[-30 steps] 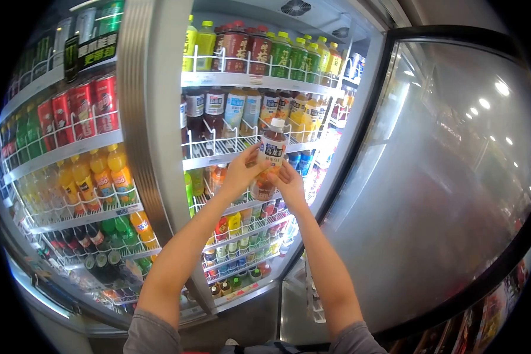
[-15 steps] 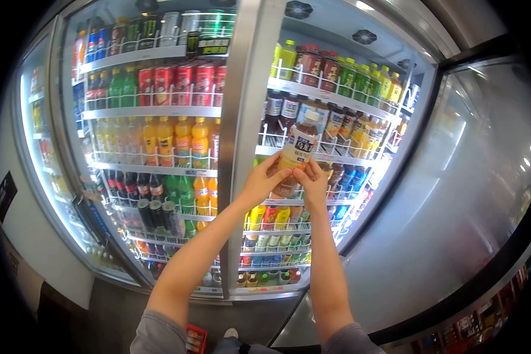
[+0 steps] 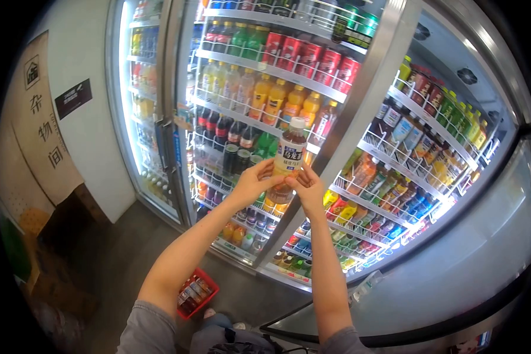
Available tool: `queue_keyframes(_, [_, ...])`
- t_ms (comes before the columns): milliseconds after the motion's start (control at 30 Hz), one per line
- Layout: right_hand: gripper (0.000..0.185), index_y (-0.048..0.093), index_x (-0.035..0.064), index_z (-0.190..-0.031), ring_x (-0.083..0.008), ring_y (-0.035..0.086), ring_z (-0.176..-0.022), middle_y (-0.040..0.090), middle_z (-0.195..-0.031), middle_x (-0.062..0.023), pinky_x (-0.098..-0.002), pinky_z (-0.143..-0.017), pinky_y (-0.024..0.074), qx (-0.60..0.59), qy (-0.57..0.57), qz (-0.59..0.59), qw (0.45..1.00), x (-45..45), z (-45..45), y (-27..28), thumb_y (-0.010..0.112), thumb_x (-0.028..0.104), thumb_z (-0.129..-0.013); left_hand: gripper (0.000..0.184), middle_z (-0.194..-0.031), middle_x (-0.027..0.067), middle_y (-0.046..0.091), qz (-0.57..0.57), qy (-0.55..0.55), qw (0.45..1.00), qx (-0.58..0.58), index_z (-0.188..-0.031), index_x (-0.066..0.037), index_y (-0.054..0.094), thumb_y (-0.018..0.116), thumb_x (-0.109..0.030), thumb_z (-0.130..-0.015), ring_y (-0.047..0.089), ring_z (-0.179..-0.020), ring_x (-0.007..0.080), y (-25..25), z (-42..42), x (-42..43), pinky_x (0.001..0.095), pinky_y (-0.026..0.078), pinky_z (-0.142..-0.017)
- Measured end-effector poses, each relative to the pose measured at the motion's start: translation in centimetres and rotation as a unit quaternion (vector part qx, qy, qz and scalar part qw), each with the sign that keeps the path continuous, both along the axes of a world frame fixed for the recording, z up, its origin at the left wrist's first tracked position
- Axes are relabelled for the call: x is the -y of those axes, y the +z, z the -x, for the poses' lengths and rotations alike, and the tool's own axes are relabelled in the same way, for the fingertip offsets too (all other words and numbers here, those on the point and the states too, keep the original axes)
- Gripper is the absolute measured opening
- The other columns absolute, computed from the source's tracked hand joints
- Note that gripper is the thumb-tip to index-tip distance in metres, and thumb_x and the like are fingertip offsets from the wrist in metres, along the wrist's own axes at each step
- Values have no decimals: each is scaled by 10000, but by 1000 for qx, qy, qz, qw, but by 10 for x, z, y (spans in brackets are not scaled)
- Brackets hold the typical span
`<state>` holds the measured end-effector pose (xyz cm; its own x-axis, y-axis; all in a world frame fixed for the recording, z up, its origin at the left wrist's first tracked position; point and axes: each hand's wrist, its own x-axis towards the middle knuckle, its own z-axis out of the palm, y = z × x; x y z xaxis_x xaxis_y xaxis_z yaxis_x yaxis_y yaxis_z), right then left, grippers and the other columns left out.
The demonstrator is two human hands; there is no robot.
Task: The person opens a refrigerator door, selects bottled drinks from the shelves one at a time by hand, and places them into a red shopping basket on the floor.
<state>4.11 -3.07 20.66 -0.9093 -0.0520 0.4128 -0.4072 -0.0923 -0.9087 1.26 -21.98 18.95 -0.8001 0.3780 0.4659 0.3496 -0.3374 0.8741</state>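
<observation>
A plastic tea bottle (image 3: 288,154) with a white cap and a pale label stands almost upright between my two hands, in front of the drink fridge. My left hand (image 3: 258,182) grips its lower left side, fingers closed round it. From the right, my right hand (image 3: 307,184) pinches the lower part, its thumb across the front. The label faces me. Down on the floor, left of my feet, a red basket (image 3: 209,299) holds several dark bottles lying side by side.
Fridge shelves (image 3: 271,65) full of cans and bottles rise ahead. At right, a glass door (image 3: 436,277) stands open beside more drink rows (image 3: 413,135). A beige curtain (image 3: 41,118) with dark characters hangs at left, above cardboard boxes (image 3: 56,277).
My view has turned left and down, bringing the curtain and more of the red basket into sight. The tea bottle stays in both hands.
</observation>
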Motion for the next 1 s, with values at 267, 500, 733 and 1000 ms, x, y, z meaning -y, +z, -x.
queue_keyframes(267, [747, 386, -44, -1457, -212, 581, -1195, 579, -1333, -175, -321, -1016, 468, 66, 125, -6, 990, 127, 31, -75, 776, 80, -832, 617, -1321, 122, 582, -18, 107, 989, 96, -1433, 43, 401, 684, -144, -918, 542, -1222, 184, -82, -18, 125, 319, 434, -1023])
queue_keyframes(500, [776, 375, -52, -1460, -210, 580, -1199, 586, -1311, -173, -329, -1020, 463, 147, 202, -11, 968, 243, 28, -135, 791, 95, -821, 598, -1234, 75, 613, -7, 209, 963, 167, -1401, 13, 478, 712, -223, -905, 573, -1078, 135, -156, -46, 234, 303, 470, -924])
queue_keyframes(733, [724, 389, -39, -1458, -200, 593, -1178, 588, -1316, -168, -310, -998, 477, 218, 281, -17, 934, 323, 20, -200, 760, 83, -848, 550, -1281, 114, 603, -25, 294, 925, 238, -1398, 10, 464, 682, -166, -925, 577, -1166, 183, -222, -83, 295, 342, 473, -981])
queue_keyframes(1000, [698, 384, -55, -1452, -200, 579, -1198, 579, -1338, -156, -322, -1003, 470, 307, 380, -61, 871, 379, 8, -323, 735, 48, -858, 528, -1234, 129, 636, -59, 436, 831, 342, -1392, 14, 471, 665, -162, -934, 606, -1138, 211, -337, -139, 320, 345, 494, -958])
